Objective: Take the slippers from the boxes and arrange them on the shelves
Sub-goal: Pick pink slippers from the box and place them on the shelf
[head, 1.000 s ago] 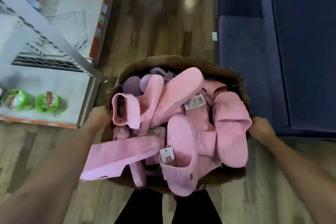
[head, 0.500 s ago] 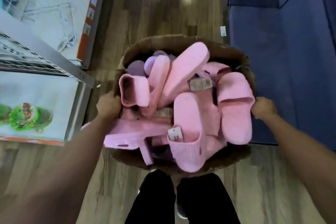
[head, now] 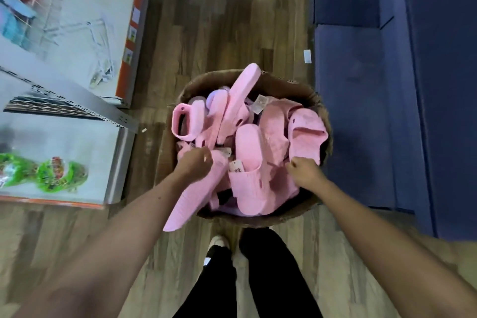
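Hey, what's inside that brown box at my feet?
A heap of pink slippers with paper tags, and a lilac one at the far side. Anything beneath the heap, and the box floor, is covered.

one wide-angle view, worn on the head, looks steeply down from close above the box (head: 284,81) of slippers (head: 251,147) on the wooden floor (head: 219,20); shelves (head: 77,8) lie along its left edge.

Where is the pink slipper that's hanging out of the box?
In the head view, the pink slipper droops over the near-left rim of the box, right under the left hand, its tip above the wooden floor.
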Motion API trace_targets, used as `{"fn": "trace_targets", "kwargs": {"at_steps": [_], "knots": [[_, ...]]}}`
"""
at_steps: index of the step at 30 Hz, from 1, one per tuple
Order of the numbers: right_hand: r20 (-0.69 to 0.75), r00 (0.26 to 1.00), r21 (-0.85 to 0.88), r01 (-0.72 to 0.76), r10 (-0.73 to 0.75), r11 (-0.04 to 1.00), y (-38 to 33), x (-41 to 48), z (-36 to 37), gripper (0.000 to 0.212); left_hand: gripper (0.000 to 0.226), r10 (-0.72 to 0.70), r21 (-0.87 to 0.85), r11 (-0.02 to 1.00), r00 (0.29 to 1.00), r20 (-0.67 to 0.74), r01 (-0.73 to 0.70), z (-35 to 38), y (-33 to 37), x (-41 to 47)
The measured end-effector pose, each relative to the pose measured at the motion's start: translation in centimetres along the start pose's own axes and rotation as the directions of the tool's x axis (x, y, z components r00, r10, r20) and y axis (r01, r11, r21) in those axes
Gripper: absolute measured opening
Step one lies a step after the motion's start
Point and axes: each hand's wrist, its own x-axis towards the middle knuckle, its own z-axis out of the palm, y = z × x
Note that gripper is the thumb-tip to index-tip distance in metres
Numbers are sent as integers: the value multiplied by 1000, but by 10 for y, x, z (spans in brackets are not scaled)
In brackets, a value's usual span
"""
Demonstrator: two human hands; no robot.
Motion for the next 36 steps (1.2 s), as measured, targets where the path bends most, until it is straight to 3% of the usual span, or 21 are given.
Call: {"fn": "trace_targets", "kwargs": {"at_steps": [5,8,11,14,16,20,22,24,28,31,36], "knots": [[159,987,12,6,-8,1000,12,4,-6,42,29,-30,35,999,997,70,27,13,44,-2],[172,984,13,34,-36,999,11,4,-12,37,30,-41,28,999,992,118,38,23,63,-3],[167,979,1,118,-117,993,-3,6,-16,21,30,-42,72,997,985,169,30,26,71,-2],[158,956,-12,253,-248,967,-22,11,-14,4,31,-47,68,997,990,130,38,21,70,0],[178,931,-46,330,-318,943,-31,15,-10,25,32,-64,52,997,993,103,59,18,62,-1],[263,890,-204,429,-373,880,-46,16,7,41,37,-55,131,990,995,87,43,22,26,-6],[322,880,-264,437,-349,860,-53,16,20,53,37,-85,235,970,995,59,69,24,5,-9],[322,891,-330,422,-320,844,-55,15,34,61,57,-142,294,948,988,55,120,25,-15,-12],[302,933,-486,327,-196,810,-56,8,50,46,99,-286,329,917,948,142,228,30,-54,-19],[402,915,-500,240,-22,832,-50,-2,64,39,103,-315,274,923,939,140,269,38,-73,-26],[272,960,-442,66,64,895,-45,-10,75,37,113,-306,250,934,934,187,256,42,-96,-25]]}}
